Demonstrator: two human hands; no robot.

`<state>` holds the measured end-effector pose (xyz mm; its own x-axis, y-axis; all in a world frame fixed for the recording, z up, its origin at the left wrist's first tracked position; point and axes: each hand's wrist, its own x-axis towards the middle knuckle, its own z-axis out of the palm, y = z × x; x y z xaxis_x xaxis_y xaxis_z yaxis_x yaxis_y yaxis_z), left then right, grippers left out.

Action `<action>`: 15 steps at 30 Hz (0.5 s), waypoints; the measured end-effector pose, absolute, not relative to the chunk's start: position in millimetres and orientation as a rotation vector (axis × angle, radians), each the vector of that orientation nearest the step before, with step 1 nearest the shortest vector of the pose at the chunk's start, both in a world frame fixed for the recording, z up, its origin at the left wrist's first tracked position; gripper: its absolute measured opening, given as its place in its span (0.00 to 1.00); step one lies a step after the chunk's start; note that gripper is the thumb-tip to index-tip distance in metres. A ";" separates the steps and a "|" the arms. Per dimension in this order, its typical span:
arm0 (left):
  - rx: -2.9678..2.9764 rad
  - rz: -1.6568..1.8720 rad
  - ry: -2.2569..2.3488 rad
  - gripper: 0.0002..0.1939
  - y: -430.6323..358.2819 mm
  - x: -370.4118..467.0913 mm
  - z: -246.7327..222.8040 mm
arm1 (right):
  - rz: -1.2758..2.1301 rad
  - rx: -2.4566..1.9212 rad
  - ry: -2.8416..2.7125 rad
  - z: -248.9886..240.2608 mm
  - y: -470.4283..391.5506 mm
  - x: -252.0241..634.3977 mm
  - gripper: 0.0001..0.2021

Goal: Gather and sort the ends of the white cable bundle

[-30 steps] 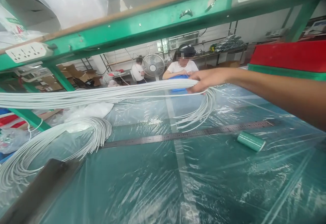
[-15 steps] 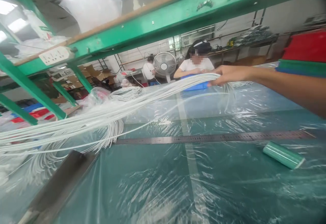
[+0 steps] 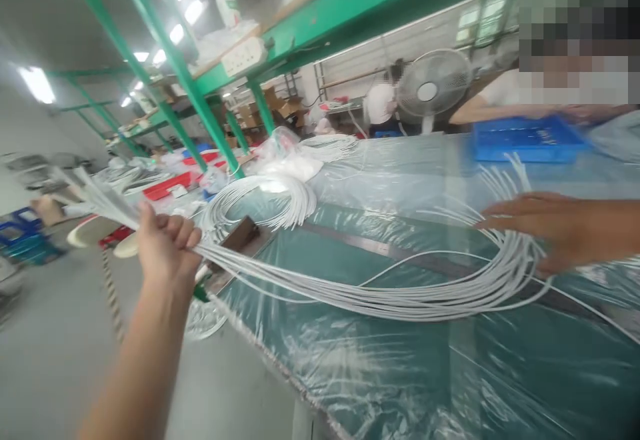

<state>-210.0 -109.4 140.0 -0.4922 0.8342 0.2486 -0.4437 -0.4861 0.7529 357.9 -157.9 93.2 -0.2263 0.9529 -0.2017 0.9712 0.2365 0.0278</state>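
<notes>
Head camera shows your left hand (image 3: pixel 166 245) at centre left of the frame, its fingers (image 3: pixel 181 229) curled tight into a fist around one end of a bundle of white cables (image 3: pixel 380 293). The cable ends fan out past your fist toward the upper left. From the fist the bundle sags across the middle of the frame and curves up at the right, where your right hand (image 3: pixel 540 227) lies on it with fingers (image 3: pixel 500 208) stretched flat and loose, pressing the bend rather than gripping it. More cable ends stick up just above that hand.

Beneath the bundle lies the worktop (image 3: pixel 425 373), green and covered with crinkled clear plastic film. A second coil of white cables (image 3: pixel 265 201) rests on it at upper centre, near a dark metal bar (image 3: pixel 240 235). Farther back at upper right sit a blue tray (image 3: pixel 525 141) and a standing fan (image 3: pixel 433 87), with another person's arm (image 3: pixel 480 112) beside the tray. Green shelf posts (image 3: pixel 200 107) rise at upper left.
</notes>
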 end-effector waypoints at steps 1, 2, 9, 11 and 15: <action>0.827 2.062 0.775 0.29 -116.6 -204.1 144.2 | -0.251 1.823 2.358 93.2 -161.2 325.4 0.43; 0.872 2.085 0.749 0.29 -124.8 -197.1 151.1 | -0.295 1.800 2.432 94.7 -164.6 288.4 0.44; 1.152 2.067 0.520 0.31 -182.5 -138.9 215.4 | -0.844 1.285 3.358 104.0 -183.9 33.3 0.47; 1.223 2.058 0.525 0.32 -189.2 -140.7 229.7 | -1.341 1.176 3.229 104.9 -182.9 9.4 0.20; 1.208 2.103 0.653 0.30 -180.9 -208.3 252.1 | -1.594 1.030 2.791 100.5 -172.8 51.6 0.19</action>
<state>-208.3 -180.9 252.1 -0.3899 0.7193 0.5750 -0.2675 -0.6859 0.6767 51.6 -172.8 100.5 -0.7893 0.6069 -0.0933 0.3888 0.3762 -0.8410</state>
